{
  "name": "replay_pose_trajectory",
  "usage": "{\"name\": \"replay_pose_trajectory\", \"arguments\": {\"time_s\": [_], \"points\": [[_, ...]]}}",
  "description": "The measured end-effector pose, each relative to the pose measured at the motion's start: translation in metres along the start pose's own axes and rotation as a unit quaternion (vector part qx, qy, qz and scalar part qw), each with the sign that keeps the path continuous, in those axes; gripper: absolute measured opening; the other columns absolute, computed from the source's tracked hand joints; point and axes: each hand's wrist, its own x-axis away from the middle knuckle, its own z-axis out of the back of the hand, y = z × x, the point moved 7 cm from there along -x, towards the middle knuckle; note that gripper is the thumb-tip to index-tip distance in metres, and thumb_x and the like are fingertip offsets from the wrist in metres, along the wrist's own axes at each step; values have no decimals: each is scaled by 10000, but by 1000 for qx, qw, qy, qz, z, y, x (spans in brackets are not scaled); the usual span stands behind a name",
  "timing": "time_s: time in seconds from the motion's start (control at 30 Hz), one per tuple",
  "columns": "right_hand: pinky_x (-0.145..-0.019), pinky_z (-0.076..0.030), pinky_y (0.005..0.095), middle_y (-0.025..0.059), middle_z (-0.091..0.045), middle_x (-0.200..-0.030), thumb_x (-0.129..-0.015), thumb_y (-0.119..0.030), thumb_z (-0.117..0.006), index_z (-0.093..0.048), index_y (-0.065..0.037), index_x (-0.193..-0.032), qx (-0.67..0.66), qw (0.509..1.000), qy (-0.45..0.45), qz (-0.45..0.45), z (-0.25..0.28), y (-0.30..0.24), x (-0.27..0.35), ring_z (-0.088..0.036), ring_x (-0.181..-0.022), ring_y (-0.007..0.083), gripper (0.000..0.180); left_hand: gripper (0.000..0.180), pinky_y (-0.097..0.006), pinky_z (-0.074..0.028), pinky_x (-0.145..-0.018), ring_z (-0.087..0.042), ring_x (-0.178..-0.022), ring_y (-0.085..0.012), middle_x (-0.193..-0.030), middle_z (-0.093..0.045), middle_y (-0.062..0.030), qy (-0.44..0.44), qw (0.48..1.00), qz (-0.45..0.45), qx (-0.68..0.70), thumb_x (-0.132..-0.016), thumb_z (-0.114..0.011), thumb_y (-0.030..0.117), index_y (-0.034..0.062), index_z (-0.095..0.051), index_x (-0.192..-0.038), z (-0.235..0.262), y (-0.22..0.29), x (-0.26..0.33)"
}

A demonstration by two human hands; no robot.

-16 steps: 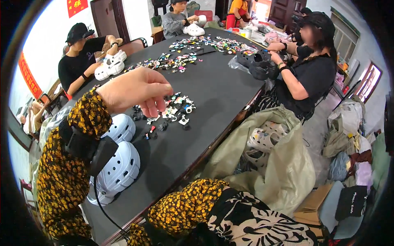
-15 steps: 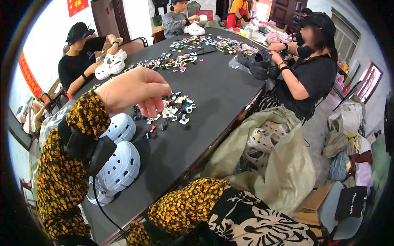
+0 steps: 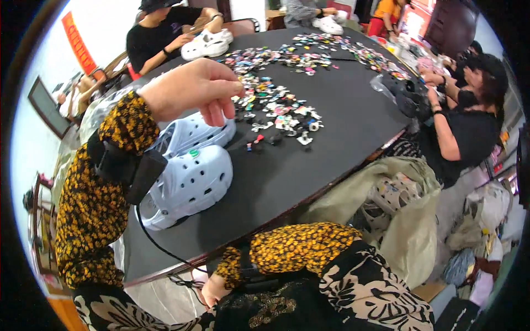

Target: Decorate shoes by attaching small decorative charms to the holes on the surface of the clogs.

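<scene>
My left hand [image 3: 190, 88] hovers above the black round table [image 3: 342, 143], thumb and forefinger pinched together, and I see nothing between them. It is just above the toe of the farther of two white clogs [image 3: 190, 179] lying side by side, and left of a loose pile of small coloured shoe charms [image 3: 279, 113]. A green charm [image 3: 194, 153] sits on the nearer clog. My right hand [image 3: 214, 291] is low, under the table's near edge by my lap and a black cable. Its fingers are partly hidden.
An open beige sack [image 3: 411, 220] holding white clogs stands at the table's right edge. A person in black [image 3: 464, 132] on the right handles black clogs [image 3: 408, 95]. Another person [image 3: 160, 33] at the far left holds white clogs. More charms [image 3: 331, 52] cover the far side.
My left hand has drawn back from over the charm pile toward the white clogs, fingers now pinched. The view has tilted down, and my right hand now shows under the table edge.
</scene>
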Motion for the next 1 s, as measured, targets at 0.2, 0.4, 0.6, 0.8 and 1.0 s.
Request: {"name": "replay_pose_trajectory", "arguments": {"time_s": [0.2,0.4,0.6,0.8,1.0], "points": [[-680,-445,328,125,-608,-741,-774,-36,-530,-606,-12,-837,-39,963,261,-53,50,-76,23,-586,-735,226,101,322,-246,-529,-515,-637,-576,-141,-725,-647,-108,55,997,19,41,-907,-533,262,-41,-610,-983,21,-33,27],[-606,-433,301,56,-557,-676,-790,-65,-509,-587,-21,-926,-80,932,338,-104,95,-144,35,-527,-655,154,162,353,-240,-513,-521,-635,-576,-147,-750,-653,-124,96,994,49,23,-925,-494,280,-51,-573,-1017,40,-52,59],[-614,-468,362,138,-622,-723,-748,-43,-539,-618,1,-871,-63,930,356,-67,103,-170,39,-595,-675,236,153,323,-251,-504,-581,-621,-627,-150,-763,-633,-113,151,986,65,3,-919,-475,227,-62,-576,-1022,43,-62,109],[-700,-485,341,124,-637,-826,-862,-114,-526,-596,-12,-915,79,946,302,-90,105,-218,117,-617,-766,271,135,275,-269,-510,-612,-618,-653,-158,-790,-629,-112,297,946,58,119,-935,-468,186,-58,-579,-995,17,-110,158],[-743,-498,280,67,-659,-870,-875,-104,-574,-625,-17,-970,141,759,579,-261,145,-272,282,-628,-821,144,139,198,-237,-456,-633,-541,-673,-101,-751,-568,-31,474,863,19,175,-940,-474,148,-20,-571,-904,-4,-153,207]]}}
